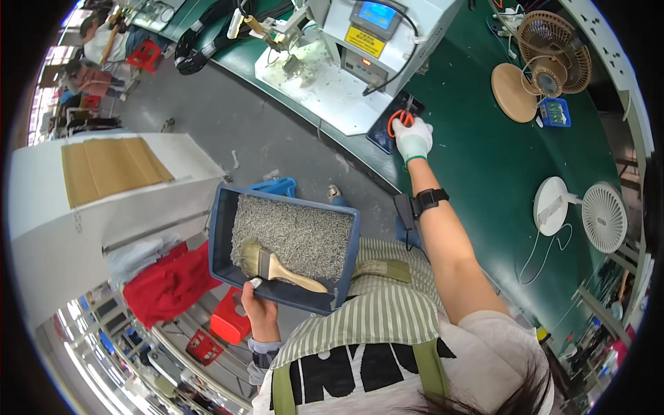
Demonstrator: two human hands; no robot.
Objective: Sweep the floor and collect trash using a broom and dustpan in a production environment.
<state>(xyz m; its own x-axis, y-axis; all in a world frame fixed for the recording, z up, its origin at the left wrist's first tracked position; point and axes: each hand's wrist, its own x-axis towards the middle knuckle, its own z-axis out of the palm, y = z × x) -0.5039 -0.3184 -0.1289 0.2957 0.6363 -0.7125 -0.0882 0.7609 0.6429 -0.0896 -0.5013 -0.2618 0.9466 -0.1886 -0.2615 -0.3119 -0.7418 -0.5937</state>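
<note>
My left hand grips the near rim of a dark blue plastic bin, thumb over the edge; its other fingers are hidden beneath. Inside the bin lie a great many small grey metal-looking pieces. On top of them rests a flat paintbrush with a pale wooden handle. My right hand, in a white glove with a green cuff, reaches out to the green table and is closed at the orange handles of a pair of scissors. Under the scissors lies a flat dark object.
A bench machine with a metal base plate stands beyond the scissors. Fans, a round wooden board and a small blue box are on the green table. Red stools stand at left; people sit farther off.
</note>
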